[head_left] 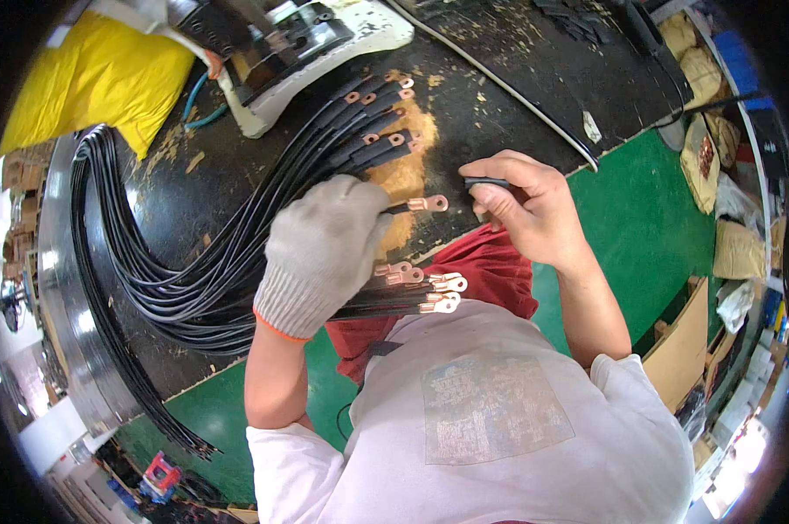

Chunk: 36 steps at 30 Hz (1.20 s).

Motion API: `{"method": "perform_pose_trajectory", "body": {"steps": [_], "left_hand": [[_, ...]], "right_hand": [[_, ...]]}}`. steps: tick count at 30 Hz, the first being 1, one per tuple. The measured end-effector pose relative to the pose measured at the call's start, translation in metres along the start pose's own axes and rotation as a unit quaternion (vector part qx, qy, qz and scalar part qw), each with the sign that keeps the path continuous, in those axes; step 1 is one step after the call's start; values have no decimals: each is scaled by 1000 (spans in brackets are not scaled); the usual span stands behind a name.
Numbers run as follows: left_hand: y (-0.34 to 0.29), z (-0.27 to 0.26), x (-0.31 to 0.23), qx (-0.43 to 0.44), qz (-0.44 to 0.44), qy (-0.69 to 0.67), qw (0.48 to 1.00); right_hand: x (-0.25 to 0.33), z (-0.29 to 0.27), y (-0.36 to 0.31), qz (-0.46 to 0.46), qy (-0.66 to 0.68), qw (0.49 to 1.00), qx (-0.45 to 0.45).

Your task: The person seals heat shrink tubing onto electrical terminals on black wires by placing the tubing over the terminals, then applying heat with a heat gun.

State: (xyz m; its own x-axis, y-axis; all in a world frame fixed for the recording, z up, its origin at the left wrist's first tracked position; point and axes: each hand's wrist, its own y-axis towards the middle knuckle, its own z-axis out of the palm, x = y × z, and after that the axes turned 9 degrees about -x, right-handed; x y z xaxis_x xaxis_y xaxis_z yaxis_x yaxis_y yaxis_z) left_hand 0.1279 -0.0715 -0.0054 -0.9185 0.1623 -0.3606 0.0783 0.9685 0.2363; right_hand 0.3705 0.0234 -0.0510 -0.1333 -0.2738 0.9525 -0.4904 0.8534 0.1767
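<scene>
My left hand [325,249], in a grey knit glove with an orange cuff edge, is closed round a black cable [398,209]. A copper ring lug [429,203] on that cable's end points right, toward my other hand. My bare right hand [526,196] pinches a short black sleeve [487,182] between thumb and fingers, a little apart from the lug. Beyond the glove lies a bunch of cables whose lugs [397,140] have black sleeves behind them. Nearer to me, several cables end in bare copper lugs [447,283]. The long cables [176,288] curve away to the left.
A white-framed machine [325,52] and a yellow bag [97,74] are at the back left of the worn black table [491,105]. A grey rod [499,83] lies across the table. More black sleeves [578,19] sit at the far right. Sacks [700,162] line the green floor.
</scene>
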Motion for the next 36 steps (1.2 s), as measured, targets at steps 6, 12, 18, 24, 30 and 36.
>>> {"method": "perform_pose_trajectory", "body": {"steps": [6,12,18,24,30,36], "left_hand": [[-11,12,5,-95,-40,-57,993],[-12,11,11,-96,-45,-109,988],[-14,10,15,-83,-32,-139,986],[-13,10,14,-74,-13,-116,990],[-15,13,19,-112,0,-118,987],[-9,14,15,-116,-7,-145,983]], "right_hand": [[5,7,-6,17,34,999,22],[11,27,6,45,57,996,59],[8,40,29,-122,-20,985,118],[11,37,35,57,70,978,187],[5,45,31,69,40,989,122],[0,41,35,-44,-8,994,102]]}}
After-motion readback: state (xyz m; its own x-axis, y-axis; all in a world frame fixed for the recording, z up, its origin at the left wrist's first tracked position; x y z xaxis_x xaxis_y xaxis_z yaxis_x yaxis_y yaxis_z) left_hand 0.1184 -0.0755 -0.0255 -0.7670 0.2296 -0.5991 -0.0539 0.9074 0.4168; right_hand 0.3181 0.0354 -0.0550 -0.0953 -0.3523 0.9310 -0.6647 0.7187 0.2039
